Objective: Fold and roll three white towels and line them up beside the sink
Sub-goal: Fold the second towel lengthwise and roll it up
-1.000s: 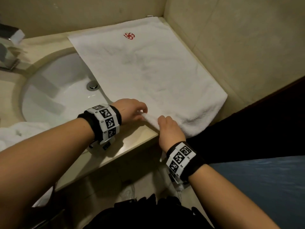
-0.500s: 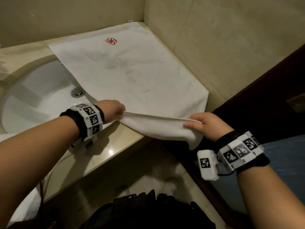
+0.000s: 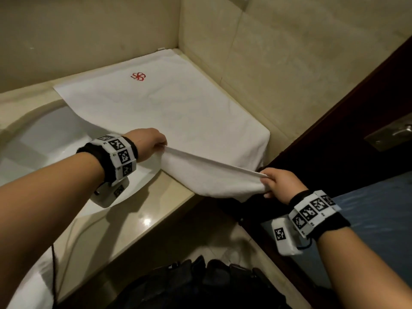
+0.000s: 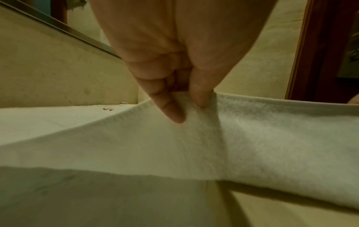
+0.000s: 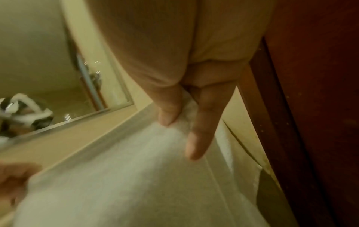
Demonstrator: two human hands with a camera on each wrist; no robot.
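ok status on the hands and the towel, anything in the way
Left hand and right hand each pinch a near corner. Towel flat on the counter, near edge lifted and taut, part overhanging the sink. Nothing in the way.

A white towel [image 3: 178, 112] with a red emblem [image 3: 138, 76] lies flat on the beige counter [image 3: 142, 215], its left edge over the sink [image 3: 44, 139]. The left hand [image 3: 149, 142] and right hand [image 3: 279, 185] each pinch a near corner, lifting the near edge taut between them.
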